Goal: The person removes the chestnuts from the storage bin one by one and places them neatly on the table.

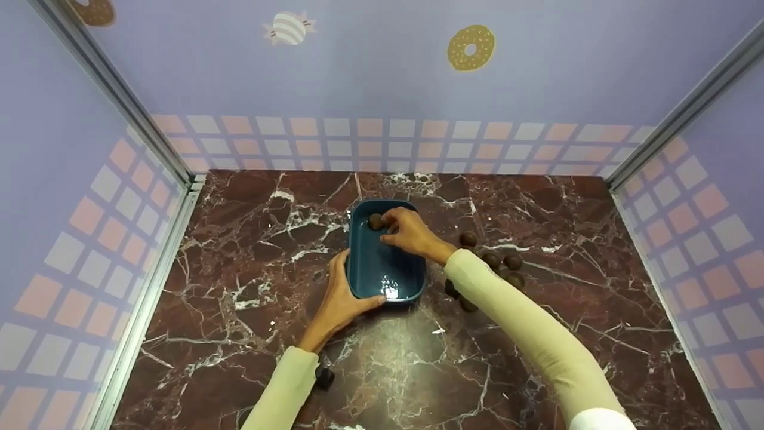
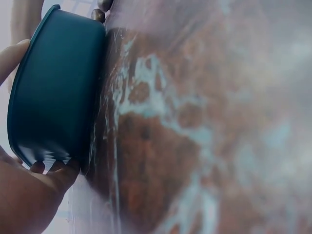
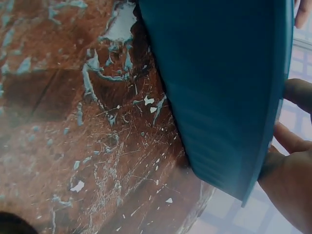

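A deep blue rectangular dish (image 1: 371, 272) with rounded corners stands on the marble-patterned table. My left hand (image 1: 343, 295) grips its near left corner, the thumb over the near rim and the fingers along the left wall. In the left wrist view those fingers press the outside of the dish (image 2: 58, 87). Inside the dish, at the far left, lies a brown ball (image 1: 375, 221). My right hand (image 1: 412, 230) reaches in over the right rim, bent fingertips right at the ball, the thumb apart from it. The right wrist view shows the dish wall (image 3: 219, 87), hiding the fingertips.
Several brown balls (image 1: 512, 263) lie on the table right of the dish, partly hidden by the right sleeve (image 1: 525, 316). Patterned walls (image 1: 382, 143) close off the back and both sides. A small black object (image 1: 324, 378) is at the left cuff.
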